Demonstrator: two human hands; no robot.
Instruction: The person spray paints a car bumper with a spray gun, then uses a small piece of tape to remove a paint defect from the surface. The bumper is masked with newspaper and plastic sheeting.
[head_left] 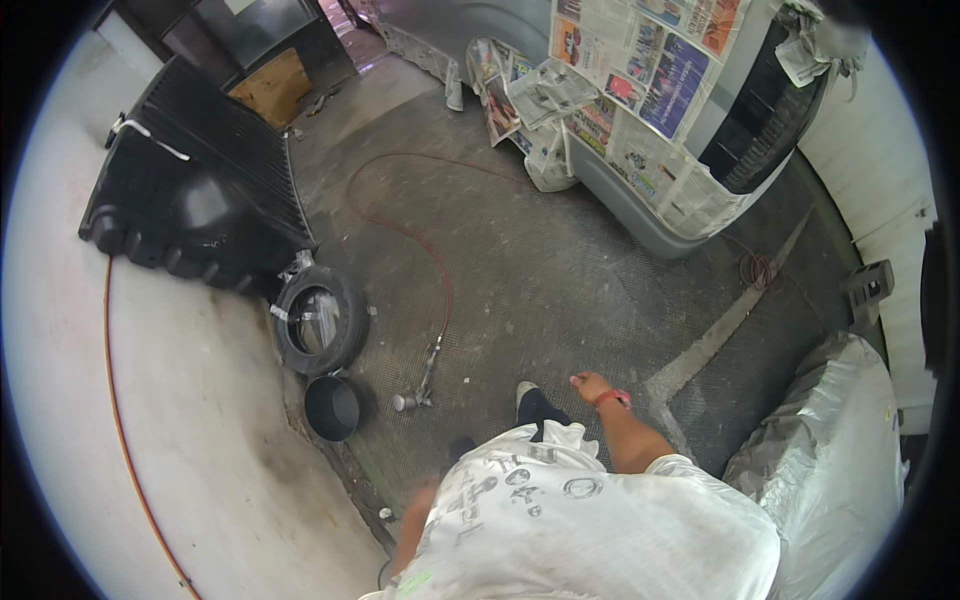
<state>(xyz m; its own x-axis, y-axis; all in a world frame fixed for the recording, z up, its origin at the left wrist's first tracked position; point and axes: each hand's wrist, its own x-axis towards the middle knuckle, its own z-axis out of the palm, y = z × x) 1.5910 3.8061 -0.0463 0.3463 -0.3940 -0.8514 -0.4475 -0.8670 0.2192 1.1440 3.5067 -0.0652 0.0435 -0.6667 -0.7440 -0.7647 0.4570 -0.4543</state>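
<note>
My right hand (592, 386) hangs above the dark floor with a red band at its wrist. Its fingers are loosely curled and nothing shows in them. Low at the left, beside my white shirt, my left hand (424, 498) is smeared by motion, so its fingers cannot be made out. Nearest to my hands on the floor lies a spray gun (412, 400) with a silvery cup, joined to a thin red air hose (449, 290). A black bucket (332, 408) stands left of it, against the wall. Neither hand touches these.
Beyond the bucket lies a tyre (350, 345) with plastic scraps inside. A large black ribbed plastic liner (190, 190) leans on the left wall. Ahead is a grey vehicle (650, 235) masked with newspaper. At the right are a concrete block (868, 288) and a plastic-covered object (830, 460).
</note>
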